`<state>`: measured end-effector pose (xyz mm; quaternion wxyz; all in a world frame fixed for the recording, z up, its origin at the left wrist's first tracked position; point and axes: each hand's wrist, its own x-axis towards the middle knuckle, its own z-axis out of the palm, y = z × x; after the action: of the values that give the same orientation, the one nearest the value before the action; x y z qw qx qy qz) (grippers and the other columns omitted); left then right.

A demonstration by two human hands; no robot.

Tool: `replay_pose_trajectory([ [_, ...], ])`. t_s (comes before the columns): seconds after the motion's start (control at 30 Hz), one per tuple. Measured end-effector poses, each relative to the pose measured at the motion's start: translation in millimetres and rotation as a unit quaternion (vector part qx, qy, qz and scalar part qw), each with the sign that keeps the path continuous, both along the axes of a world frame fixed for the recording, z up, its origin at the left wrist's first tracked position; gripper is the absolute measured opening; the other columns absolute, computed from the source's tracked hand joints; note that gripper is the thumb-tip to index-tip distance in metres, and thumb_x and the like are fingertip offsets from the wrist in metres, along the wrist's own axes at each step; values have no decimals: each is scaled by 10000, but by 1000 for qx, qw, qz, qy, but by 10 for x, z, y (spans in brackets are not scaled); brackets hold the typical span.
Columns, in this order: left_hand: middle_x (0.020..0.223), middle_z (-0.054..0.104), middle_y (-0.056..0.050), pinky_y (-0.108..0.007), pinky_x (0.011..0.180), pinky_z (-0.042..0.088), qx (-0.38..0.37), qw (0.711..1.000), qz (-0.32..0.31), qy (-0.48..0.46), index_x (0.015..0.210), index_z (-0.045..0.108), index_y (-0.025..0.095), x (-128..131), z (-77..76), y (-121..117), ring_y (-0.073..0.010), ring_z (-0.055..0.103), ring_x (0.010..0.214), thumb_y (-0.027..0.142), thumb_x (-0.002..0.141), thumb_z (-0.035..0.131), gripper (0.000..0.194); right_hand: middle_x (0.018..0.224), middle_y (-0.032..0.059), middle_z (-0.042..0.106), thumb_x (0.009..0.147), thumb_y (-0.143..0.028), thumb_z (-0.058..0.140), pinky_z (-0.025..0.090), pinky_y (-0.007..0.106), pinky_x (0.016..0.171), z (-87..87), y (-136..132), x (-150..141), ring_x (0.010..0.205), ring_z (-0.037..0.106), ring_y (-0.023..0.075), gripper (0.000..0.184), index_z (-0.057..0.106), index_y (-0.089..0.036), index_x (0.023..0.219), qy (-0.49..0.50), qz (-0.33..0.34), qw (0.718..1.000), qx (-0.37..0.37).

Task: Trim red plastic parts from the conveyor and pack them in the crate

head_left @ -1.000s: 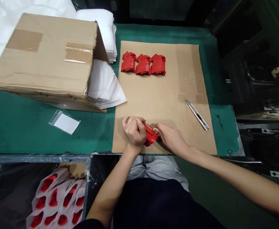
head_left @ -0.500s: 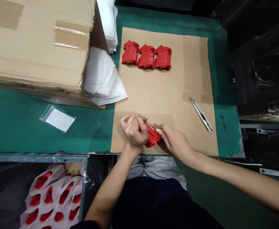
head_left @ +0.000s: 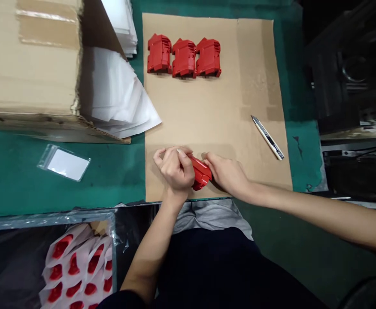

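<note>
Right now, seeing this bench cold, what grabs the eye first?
The row of three bright red moulded plastic parts, toward the far left of the flat brown cardboard mat. Next, a single red plastic part at the mat's near edge, between the bare left hand and bare right hand. Then the big open brown cardboard box at left, thin white sheets fanning from its mouth.

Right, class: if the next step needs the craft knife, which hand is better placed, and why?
Probably the right hand: it is nearer the craft knife, which lies toward the right of the cardboard sheet. The left hand is farther off, holding the red part.
</note>
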<state>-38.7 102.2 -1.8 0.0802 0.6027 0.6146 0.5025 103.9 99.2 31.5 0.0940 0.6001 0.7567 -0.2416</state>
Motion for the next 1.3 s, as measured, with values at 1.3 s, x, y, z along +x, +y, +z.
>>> replay_pose_trajectory([
  [1.3, 647, 715, 21, -418, 875, 352, -3, 1000, -10, -5, 686, 559, 232, -37, -17, -6, -153, 670, 640, 149, 939, 374, 325, 691, 56, 672, 1016, -367, 229, 247, 264, 520, -12, -114, -14, 578, 613, 197, 373, 554, -185, 990, 36, -7, 999, 25],
])
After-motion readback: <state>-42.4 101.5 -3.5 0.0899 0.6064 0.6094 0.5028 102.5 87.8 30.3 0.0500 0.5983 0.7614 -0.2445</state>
